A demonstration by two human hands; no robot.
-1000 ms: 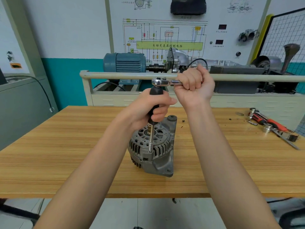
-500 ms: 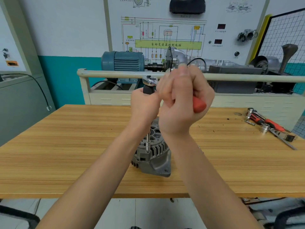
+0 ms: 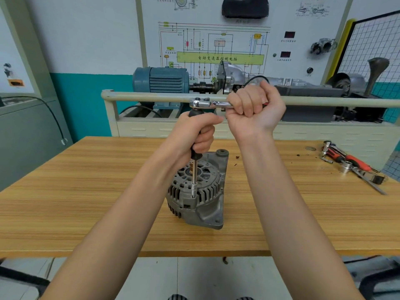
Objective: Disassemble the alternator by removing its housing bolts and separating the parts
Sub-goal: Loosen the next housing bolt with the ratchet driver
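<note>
Upright on the table, alternator; left hand grips extension, right hand grips ratchet.

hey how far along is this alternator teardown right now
Early stage. Done: nothing shows as separated; the alternator stands whole on the wooden table. In hand: the left hand grips the black-handled extension whose socket sits on a housing bolt, while the right hand holds the ratchet handle. Left: whatever bolts remain, then splitting the housing.
</note>
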